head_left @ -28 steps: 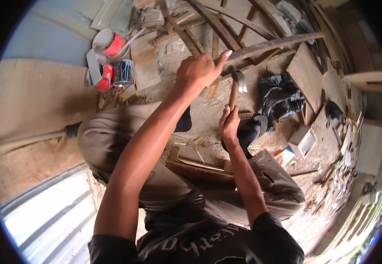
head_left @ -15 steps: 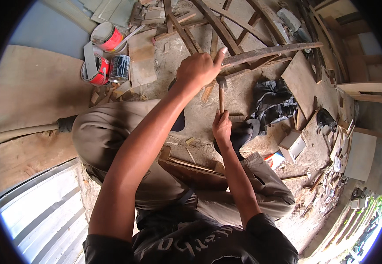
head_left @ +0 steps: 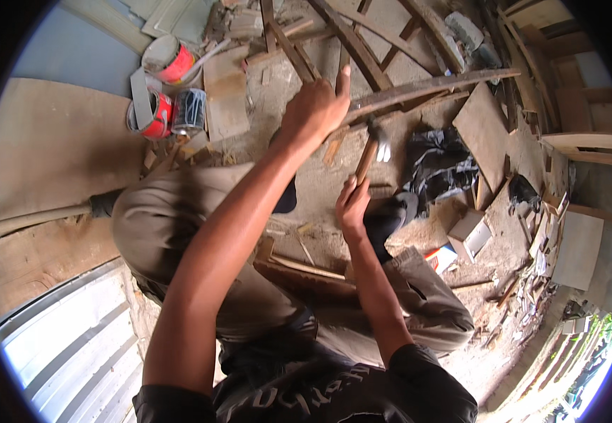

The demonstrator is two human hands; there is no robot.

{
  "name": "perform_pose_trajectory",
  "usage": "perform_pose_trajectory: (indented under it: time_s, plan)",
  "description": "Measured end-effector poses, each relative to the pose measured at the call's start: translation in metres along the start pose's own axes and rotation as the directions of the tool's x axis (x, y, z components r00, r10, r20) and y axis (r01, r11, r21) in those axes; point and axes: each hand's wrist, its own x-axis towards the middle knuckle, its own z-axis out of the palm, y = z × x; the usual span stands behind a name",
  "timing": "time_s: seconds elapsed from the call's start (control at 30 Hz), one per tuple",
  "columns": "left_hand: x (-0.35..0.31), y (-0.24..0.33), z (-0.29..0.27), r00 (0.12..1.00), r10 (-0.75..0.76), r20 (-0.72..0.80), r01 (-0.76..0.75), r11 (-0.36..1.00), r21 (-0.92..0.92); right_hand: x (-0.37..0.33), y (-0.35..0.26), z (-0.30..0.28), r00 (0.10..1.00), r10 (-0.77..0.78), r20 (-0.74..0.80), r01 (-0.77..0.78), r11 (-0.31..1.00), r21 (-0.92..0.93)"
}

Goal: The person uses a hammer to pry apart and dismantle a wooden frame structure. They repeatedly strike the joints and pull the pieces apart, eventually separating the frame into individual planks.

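Observation:
My left hand is closed around the near end of a long, slightly curved dark wooden bar, with the thumb pointing away from me. The bar stretches off to the right from my grip. In my right hand is a hammer, held by its wooden handle. Its metal head is just below the bar, apart from it as far as I can see, and tilted to the right. The underside of the bar inside my left grip is hidden.
Joined dark wooden bars lie on the far floor. Red paint cans and a dark can stand at the left. A crumpled black plastic sheet, a leaning board and wood scraps are at the right.
The hammer has tilted from nearly upright to leaning right, and its head has shifted right. My left hand and the bar's held end have moved slightly left.

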Motion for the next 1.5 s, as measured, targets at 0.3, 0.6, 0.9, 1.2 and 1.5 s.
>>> perform_pose_trajectory:
  time_s: [0.3,0.6,0.9,1.2,1.5]
  plan:
    - [-0.002,0.006,-0.015,0.998,-0.021,0.058,0.025,0.998,-0.063,0.0,-0.001,-0.002,0.987,0.094,0.131,-0.073,0.985,-0.155]
    - [-0.001,0.002,-0.006,0.999,0.048,-0.015,-0.048,0.999,0.013,0.002,0.022,-0.007,0.976,0.027,0.217,0.037,0.958,-0.285]
    - [-0.004,0.013,-0.01,0.999,0.033,0.004,-0.032,0.999,-0.01,0.012,0.032,0.007,0.952,0.244,0.184,-0.153,0.903,-0.401]
    - [0.001,0.004,0.0,0.995,0.093,-0.03,-0.09,0.992,0.085,0.006,0.008,0.002,0.987,0.083,0.134,-0.059,0.983,-0.176]
    - [-0.004,0.002,-0.004,0.998,0.061,-0.002,-0.06,0.992,0.115,0.001,-0.01,-0.002,0.996,-0.041,0.077,0.046,0.996,-0.072]
